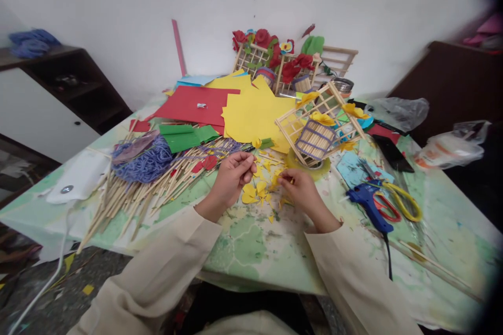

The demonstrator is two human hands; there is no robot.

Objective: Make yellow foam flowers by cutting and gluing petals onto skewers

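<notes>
My left hand (232, 177) hovers over the table with its fingers curled together in a loose pinch; what it holds, if anything, is too small to make out. Close beside it, my right hand (297, 188) pinches a small yellow paper piece (283, 179). Several yellow paper petals (255, 192) lie scattered on the green map-print tablecloth (251, 241) between and under the hands. Just beyond them, a wooden stick trellis (320, 123) with yellow paper flowers and a small stick basket leans on a roll of tape (324, 167).
A heap of wooden sticks (137, 193) and purple yarn (147, 162) lies at the left. Red, yellow and green paper sheets (251, 112) cover the middle back. A blue glue gun (367, 199) and scissors (396, 204) rest at the right. Another trellis with red flowers (275, 63) leans on the wall.
</notes>
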